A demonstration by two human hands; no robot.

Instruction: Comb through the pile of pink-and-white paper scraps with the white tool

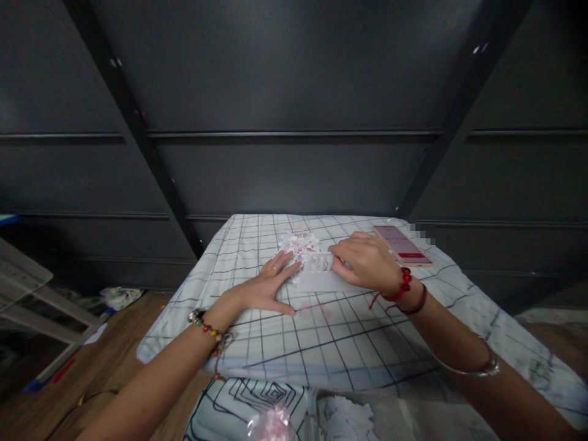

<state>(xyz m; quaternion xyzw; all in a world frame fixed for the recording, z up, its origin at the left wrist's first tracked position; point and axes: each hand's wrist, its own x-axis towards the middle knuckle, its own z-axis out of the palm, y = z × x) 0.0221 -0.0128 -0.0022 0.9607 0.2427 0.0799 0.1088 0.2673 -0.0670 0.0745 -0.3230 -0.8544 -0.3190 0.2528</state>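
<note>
Your right hand (365, 262) is clamped on the white slotted plate (316, 280), left of its knuckles. Your left hand (266, 288) is splayed, fingertips at the paper scraps (301, 244). Pink-edged phone (404, 245) lies just beyond your right hand, on the grid-patterned cloth (261, 343).

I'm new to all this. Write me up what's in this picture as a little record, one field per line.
Surface: white checked cloth with dark lines
Left hand: grip open, fingers spread, beside loose paper scraps
Right hand: grip closed on a white slotted plate
Scraps: heaped just beyond the plate
Right side: phone, lying flat beyond the right hand
Wrists: bracelets on both
Bottom of view: ragged-edged paper
</note>
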